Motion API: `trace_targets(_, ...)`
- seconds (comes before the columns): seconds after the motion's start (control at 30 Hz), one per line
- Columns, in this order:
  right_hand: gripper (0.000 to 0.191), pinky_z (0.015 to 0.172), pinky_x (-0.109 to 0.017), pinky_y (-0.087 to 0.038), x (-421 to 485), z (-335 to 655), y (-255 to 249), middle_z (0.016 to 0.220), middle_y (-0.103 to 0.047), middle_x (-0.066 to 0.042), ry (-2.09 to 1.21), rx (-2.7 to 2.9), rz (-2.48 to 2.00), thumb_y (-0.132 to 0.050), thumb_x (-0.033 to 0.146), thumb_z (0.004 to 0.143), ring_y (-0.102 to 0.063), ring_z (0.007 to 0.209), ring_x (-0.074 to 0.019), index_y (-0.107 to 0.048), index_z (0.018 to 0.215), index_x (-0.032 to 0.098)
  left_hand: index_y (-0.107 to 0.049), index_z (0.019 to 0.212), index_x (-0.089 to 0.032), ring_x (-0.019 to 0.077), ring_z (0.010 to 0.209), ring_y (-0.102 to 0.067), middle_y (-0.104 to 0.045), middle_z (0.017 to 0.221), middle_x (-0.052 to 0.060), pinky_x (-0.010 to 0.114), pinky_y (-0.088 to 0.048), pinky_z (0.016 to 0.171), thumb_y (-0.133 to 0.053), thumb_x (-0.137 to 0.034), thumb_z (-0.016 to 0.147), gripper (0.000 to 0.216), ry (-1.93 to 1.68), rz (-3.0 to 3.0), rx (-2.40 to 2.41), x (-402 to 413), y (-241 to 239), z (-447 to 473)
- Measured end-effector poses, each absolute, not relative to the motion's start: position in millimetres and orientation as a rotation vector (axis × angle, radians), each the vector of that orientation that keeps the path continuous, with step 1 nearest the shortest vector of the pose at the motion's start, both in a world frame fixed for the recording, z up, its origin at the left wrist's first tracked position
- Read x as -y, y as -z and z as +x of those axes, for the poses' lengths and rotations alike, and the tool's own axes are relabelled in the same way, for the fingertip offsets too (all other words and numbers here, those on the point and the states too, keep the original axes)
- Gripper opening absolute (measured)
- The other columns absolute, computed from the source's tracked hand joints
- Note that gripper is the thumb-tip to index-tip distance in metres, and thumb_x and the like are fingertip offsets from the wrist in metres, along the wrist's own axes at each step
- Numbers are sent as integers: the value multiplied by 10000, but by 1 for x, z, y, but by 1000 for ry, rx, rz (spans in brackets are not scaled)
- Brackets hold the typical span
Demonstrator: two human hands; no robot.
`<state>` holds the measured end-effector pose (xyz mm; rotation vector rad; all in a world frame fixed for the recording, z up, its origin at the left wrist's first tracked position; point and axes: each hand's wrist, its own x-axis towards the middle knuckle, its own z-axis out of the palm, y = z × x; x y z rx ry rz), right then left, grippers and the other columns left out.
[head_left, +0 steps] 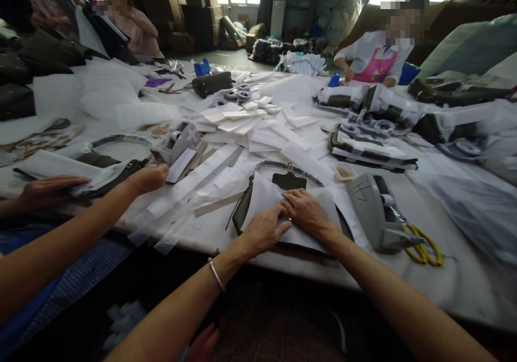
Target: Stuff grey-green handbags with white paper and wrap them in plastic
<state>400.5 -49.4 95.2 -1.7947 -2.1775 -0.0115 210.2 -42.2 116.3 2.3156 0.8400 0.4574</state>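
A dark olive handbag (242, 209) lies before me at the table edge, a white foam-like sheet (262, 195) covering its front. Its wrapped handle (271, 164) arches at the back, beside a dark flap (288, 181) with a metal fitting. My left hand (264, 230), with a bracelet at the wrist, rests on the sheet; its thumb and fingers are apart near a small metal stud. Fingers stretched out over the sheet, my right hand (305, 211) touches the left fingertips. What lies under its fingers is hidden.
On the right stand a grey tape dispenser (369, 211) and yellow-handled scissors (424, 246). White strips (258, 125) pile up mid-table. At left, a co-worker's hands (149, 179) work at another bag (99, 160) by a second dispenser (181, 141). Wrapped bags (371, 152) lie behind right.
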Motion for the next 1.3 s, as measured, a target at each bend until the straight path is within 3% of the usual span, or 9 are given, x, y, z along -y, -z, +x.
trace_targets(0.13,214,915,-391,-468,53,401,-94,1079,-690,-106,22,2236,-1737,-540,251,953,-568,1014,-266,-681,1098,180,-560,1100,-132,217,884,-683,-695,1032,102,322,-543,799,-473,-104,904,216,-82,2676,-634,25,-139,223)
trace_targets(0.37,225,831,-336,-466,57,401,-98,923,-708,-67,-10,2130,-1783,-474,227,992,-585,888,-228,-687,925,191,-551,1129,-103,219,833,-673,-639,1061,143,331,-539,715,-348,-42,940,284,-106,2786,-978,9,-135,247)
trace_targets(0.5,202,866,-346,-448,57,402,-96,985,-719,-54,-23,2065,-1815,-490,221,986,-601,953,-226,-691,1000,217,-585,1105,-142,261,1014,-627,-622,1116,136,397,-515,849,-451,-176,972,191,-302,2899,-1021,11,-113,242)
trace_targets(0.6,196,854,-348,-436,56,401,-96,990,-717,-60,-7,2042,-1888,-495,235,984,-609,950,-231,-690,1006,223,-568,1181,-170,286,1214,-519,-611,1212,118,490,-371,1068,-576,-320,942,282,-494,2943,-999,10,-102,239)
trace_targets(0.67,200,843,-337,-430,55,401,-96,984,-714,-65,5,2030,-1924,-488,247,988,-613,937,-228,-687,992,223,-560,1194,-180,268,1191,-528,-635,1165,88,503,-307,1113,-597,-378,932,331,-516,2915,-1020,8,-98,239)
trace_targets(0.9,360,705,-285,-388,49,404,-104,851,-698,-36,-222,1950,-2045,-363,321,1035,-627,806,-185,-635,817,230,-608,996,-170,262,968,-563,-628,979,80,422,-428,902,-573,-514,915,355,-555,2849,-1242,6,-92,244)
trace_targets(1.03,405,599,-287,-337,41,406,-105,794,-697,-33,-420,1767,-2215,-345,468,1023,-629,727,-195,-626,835,244,-625,952,-172,270,987,-554,-627,979,89,429,-405,934,-597,-533,895,367,-571,2826,-1288,6,-93,245)
trace_targets(1.17,353,702,-329,-438,37,410,-93,912,-700,-84,-311,1573,-2150,-384,468,995,-644,820,-238,-622,1059,216,-630,949,-165,267,1005,-555,-640,976,91,441,-349,1021,-584,-535,904,375,-589,2816,-1285,5,-94,246)
trace_targets(1.3,511,1032,-465,-405,34,419,-72,1314,-559,-197,-24,1502,-1897,-432,456,951,-503,1239,-303,-481,1335,122,-630,931,-163,262,969,-564,-648,937,81,440,-360,995,-554,-471,940,317,-581,2806,-1249,3,-94,246)
